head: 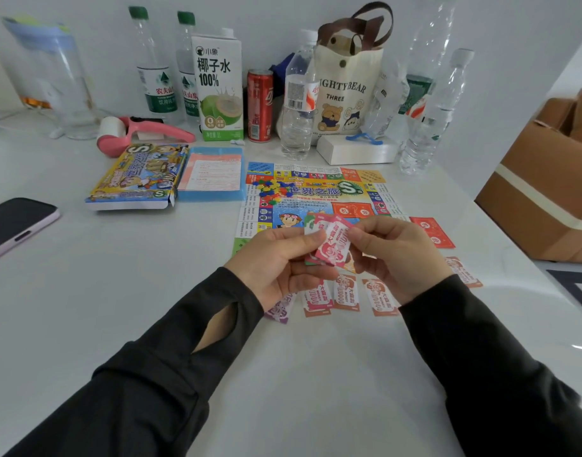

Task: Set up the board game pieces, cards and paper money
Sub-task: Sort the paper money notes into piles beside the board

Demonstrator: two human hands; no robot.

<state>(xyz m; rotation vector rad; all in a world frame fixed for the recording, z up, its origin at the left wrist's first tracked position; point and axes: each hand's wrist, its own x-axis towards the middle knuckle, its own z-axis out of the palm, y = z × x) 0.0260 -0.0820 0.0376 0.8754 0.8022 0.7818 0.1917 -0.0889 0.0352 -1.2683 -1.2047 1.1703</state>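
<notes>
Paper money (330, 245) pinched between left hand (278, 258), right hand (395, 255).

A white desk (85, 291) stands against a plain white wall (283, 14). Soft light reflects on its glossy top near the right edge.

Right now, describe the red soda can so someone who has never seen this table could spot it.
Look along the back of the white table, at the row of drinks. Just right of the tall coconut water carton stands the red can; it is the only can, short and red among clear bottles.
</notes>
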